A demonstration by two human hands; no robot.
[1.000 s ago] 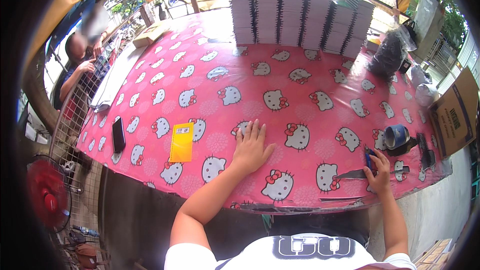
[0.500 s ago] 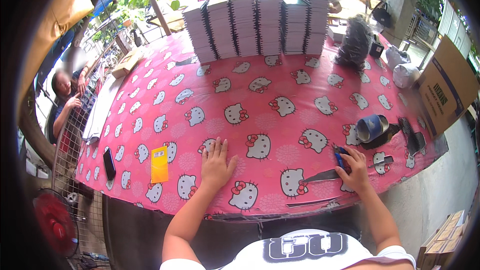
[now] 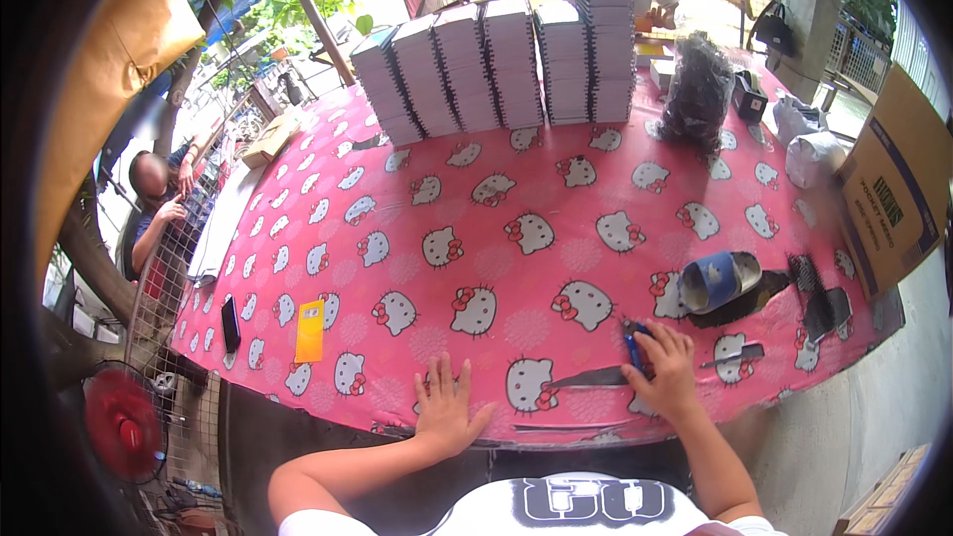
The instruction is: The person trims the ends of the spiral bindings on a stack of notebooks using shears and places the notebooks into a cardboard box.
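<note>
My left hand point(image 3: 449, 407) lies flat near the front edge of the pink cat-print tablecloth point(image 3: 437, 298), fingers spread, holding nothing. My right hand point(image 3: 663, 369) rests on the cloth to the right, its fingers curled over a small blue-handled tool that looks like pliers point(image 3: 633, 339); the palm side of the grip is hidden. A long dark tear in the cloth runs left from that hand. Just right of it lies a slim dark-handled tool point(image 3: 740, 353). A yellow spiral notepad point(image 3: 310, 332) and a black phone point(image 3: 230, 326) lie to the left.
Tall stacks of spiral-bound books point(image 3: 511, 65) stand at the far side, beside a black plastic-wrapped bundle point(image 3: 697, 94). A blue roll point(image 3: 720, 280) and a cardboard box point(image 3: 893, 184) are at right. A red fan point(image 3: 124, 427) stands lower left. Two other people are beyond the table.
My left hand has slid nearer the table's front edge. My right hand, with the blue-handled tool, sits lower and further left in the view. The whole view has shifted.
</note>
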